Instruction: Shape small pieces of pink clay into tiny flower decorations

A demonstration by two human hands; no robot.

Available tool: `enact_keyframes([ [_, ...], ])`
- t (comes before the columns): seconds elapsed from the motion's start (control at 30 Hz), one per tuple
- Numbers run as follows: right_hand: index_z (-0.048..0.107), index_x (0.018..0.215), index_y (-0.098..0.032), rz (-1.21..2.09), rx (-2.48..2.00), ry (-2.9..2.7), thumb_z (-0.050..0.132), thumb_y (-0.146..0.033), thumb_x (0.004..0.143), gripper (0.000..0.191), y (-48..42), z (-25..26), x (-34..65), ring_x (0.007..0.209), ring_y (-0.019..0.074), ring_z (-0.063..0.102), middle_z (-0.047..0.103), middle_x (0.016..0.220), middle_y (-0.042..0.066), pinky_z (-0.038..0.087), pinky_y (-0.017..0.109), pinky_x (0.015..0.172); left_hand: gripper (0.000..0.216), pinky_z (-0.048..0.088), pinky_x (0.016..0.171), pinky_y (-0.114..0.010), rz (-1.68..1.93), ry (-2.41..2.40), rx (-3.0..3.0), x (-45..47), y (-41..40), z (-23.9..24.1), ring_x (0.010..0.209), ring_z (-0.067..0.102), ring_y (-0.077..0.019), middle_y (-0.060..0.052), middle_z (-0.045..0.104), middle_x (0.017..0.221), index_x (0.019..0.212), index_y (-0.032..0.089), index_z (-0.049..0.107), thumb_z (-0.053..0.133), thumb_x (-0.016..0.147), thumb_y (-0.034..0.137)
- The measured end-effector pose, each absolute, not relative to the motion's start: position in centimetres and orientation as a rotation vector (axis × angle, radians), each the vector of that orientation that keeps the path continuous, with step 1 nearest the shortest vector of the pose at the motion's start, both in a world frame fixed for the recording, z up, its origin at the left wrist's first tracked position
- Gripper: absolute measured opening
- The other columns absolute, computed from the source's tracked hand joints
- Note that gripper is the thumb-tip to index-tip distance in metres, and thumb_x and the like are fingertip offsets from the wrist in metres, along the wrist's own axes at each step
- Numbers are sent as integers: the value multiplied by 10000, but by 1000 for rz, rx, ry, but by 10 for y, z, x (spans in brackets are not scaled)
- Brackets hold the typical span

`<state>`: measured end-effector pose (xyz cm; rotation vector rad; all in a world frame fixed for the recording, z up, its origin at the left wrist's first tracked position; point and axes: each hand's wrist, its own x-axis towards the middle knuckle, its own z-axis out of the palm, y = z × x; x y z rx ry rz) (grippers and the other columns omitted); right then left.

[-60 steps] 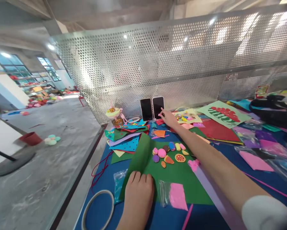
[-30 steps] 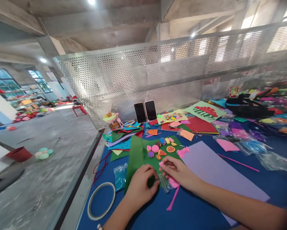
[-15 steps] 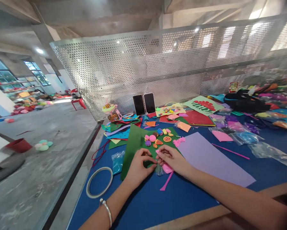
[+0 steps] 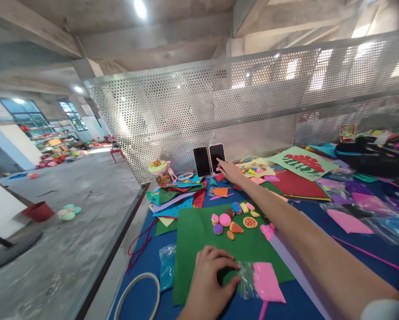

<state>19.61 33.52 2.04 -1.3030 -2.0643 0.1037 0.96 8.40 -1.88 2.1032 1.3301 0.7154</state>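
My right hand (image 4: 232, 170) reaches to the right-hand phone (image 4: 216, 154), index finger stretched out to its dark screen and the other fingers bent. Whether those bent fingers hold anything is hidden. My left hand (image 4: 214, 278) rests low over a green sheet (image 4: 193, 231), thumb and index finger apart at the clear end of a plastic bag holding pink clay (image 4: 268, 281). Beyond it on the sheet lie small clay pieces, among them a pizza-like disc (image 4: 250, 222), an orange wedge (image 4: 236, 227), a purple ball (image 4: 218, 229) and a pink round (image 4: 225, 219).
A second phone (image 4: 201, 162) leans beside the first, before a perforated metal panel (image 4: 173, 120). Left are a tape ring (image 4: 154, 284), a blue clay bag (image 4: 167, 266) and a decorated cup (image 4: 161, 174). A lilac sheet (image 4: 288, 253) lies under my right forearm; clay bags crowd the right side.
My right hand has left the pink clay at my left hand and moved forward to the phone. My left hand stays by the clear bag. The camera view has tilted up.
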Motion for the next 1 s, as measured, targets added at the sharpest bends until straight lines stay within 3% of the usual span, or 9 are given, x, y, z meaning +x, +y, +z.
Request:
enact_keyframes([
  [0.27, 550, 1166, -178, -85, -1482, -2057, 530, -278, 914, 271, 367, -3, 194, 998, 211, 590, 560, 1206, 88, 504, 416, 835, 226, 415, 852, -423, 653, 1205, 2171, 4, 92, -31, 934, 558, -236, -24, 709, 980, 884, 297, 733, 672, 690, 199],
  [0.57, 546, 1166, -164, 92, -1438, -1929, 536, -286, 911, 282, 336, 16, 188, 987, 213, 597, 576, 1175, 85, 504, 421, 828, 259, 408, 861, -436, 638, 1226, 2161, 9, 87, -18, 946, 553, -240, -25, 712, 965, 890, 259, 735, 657, 683, 123],
  [0.7, 546, 1055, -143, 283, -1371, -1927, 353, -240, 975, 231, 269, 34, 194, 849, 163, 654, 658, 1033, 77, 501, 314, 766, 223, 403, 873, -428, 684, 1265, 2117, 13, 84, -15, 952, 549, -230, -19, 708, 957, 844, 256, 737, 650, 704, 105],
  [0.8, 539, 911, -208, 475, -1280, -2066, 406, -323, 950, 180, 188, 41, 207, 669, 132, 652, 689, 827, -6, 480, 232, 602, 191, 400, 879, -429, 684, 1282, 2127, 14, 85, -15, 960, 547, -232, -22, 702, 967, 821, 254, 739, 660, 713, 118],
  [1.0, 508, 810, -235, 787, -1434, -2367, 393, -267, 937, 174, 66, 34, 231, 610, 162, 563, 608, 677, -14, 365, 247, 546, 167, 399, 867, -420, 677, 1253, 2206, 14, 85, -13, 962, 551, -231, -32, 695, 968, 830, 251, 737, 666, 724, 143],
])
